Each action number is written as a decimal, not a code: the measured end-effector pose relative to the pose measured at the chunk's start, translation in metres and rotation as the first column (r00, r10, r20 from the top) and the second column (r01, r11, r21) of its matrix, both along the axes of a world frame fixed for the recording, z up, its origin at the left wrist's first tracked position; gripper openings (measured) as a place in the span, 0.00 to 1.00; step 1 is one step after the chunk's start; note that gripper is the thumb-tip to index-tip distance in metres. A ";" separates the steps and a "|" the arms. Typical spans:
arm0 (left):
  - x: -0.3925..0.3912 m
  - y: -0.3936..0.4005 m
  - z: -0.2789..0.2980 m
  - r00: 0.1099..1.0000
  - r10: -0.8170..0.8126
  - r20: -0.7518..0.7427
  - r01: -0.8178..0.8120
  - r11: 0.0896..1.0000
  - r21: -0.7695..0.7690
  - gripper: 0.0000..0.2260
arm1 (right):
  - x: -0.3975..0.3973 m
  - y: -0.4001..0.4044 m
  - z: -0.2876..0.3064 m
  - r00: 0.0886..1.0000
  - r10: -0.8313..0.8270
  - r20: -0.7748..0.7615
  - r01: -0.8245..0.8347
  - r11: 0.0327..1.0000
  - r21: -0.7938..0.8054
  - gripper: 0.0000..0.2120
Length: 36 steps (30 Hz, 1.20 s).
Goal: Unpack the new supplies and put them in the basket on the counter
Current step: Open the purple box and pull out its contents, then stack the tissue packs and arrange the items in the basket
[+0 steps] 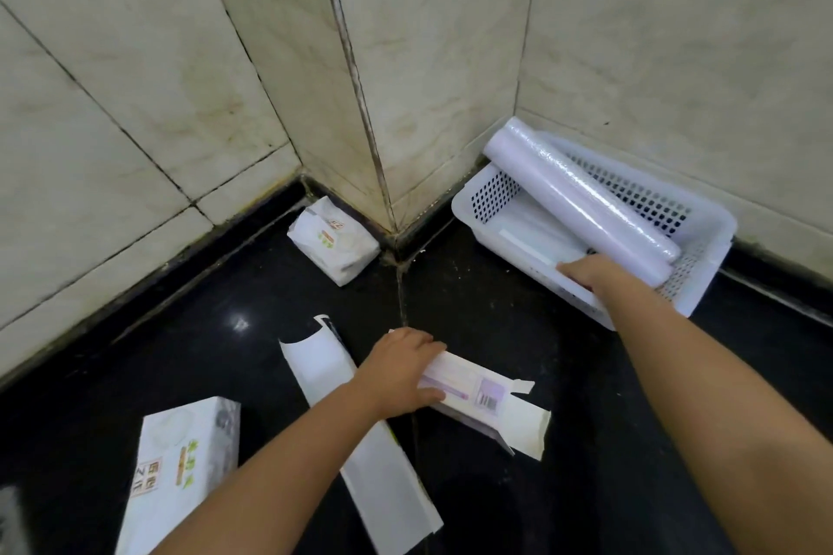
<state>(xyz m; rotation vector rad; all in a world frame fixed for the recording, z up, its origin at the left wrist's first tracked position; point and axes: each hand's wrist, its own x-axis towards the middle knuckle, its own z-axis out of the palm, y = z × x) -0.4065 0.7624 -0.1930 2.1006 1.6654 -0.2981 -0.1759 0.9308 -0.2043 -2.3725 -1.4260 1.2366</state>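
A white perforated basket stands on the black counter at the right, against the tiled wall. A long pale roll wrapped in clear film lies slanted across it, its far end over the rim. My right hand reaches into the basket's near end, touching the roll's near end and a flat white pack inside. My left hand grips an opened long white carton with a purple label, lying on the counter in the middle.
A second opened white carton lies under my left forearm. A tissue box with green print sits at the lower left. A small white tissue pack rests in the wall corner. Tiled walls close the counter behind.
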 end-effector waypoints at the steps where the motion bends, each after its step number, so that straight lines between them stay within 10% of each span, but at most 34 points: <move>1: -0.001 0.000 0.000 1.000 0.003 0.003 -0.003 1.000 -0.005 0.30 | 0.000 -0.002 -0.001 0.999 0.031 0.010 -0.031 0.999 0.010 0.35; 7: -0.007 -0.017 0.000 0.978 0.157 0.135 -0.180 0.966 0.185 0.26 | 0.003 -0.034 0.025 0.958 0.189 0.215 -0.243 0.934 0.262 0.21; 11: -0.020 -0.043 -0.006 0.920 0.293 0.262 -0.373 0.860 0.349 0.19 | -0.010 -0.095 0.036 0.933 0.259 0.250 -0.360 0.675 0.645 0.13; 18: -0.051 -0.100 -0.002 0.833 0.464 0.302 -0.551 0.653 0.519 0.19 | -0.084 -0.176 0.016 0.727 0.659 0.192 -0.635 0.540 0.553 0.10; 24: -0.122 -0.170 -0.002 0.292 0.956 0.025 -0.930 0.278 0.239 0.40 | -0.187 -0.191 0.003 0.546 0.812 0.205 -0.766 0.385 0.514 0.14; 29: -0.156 -0.184 -0.006 0.183 0.983 0.007 -0.983 0.183 0.003 0.46 | -0.248 -0.167 0.008 0.548 0.789 0.277 -0.790 0.380 0.481 0.19; 36: -0.206 -0.174 0.004 0.107 0.969 0.224 -0.991 0.122 -0.053 0.41 | -0.297 -0.096 0.018 0.701 0.588 0.403 -0.707 0.645 0.290 0.31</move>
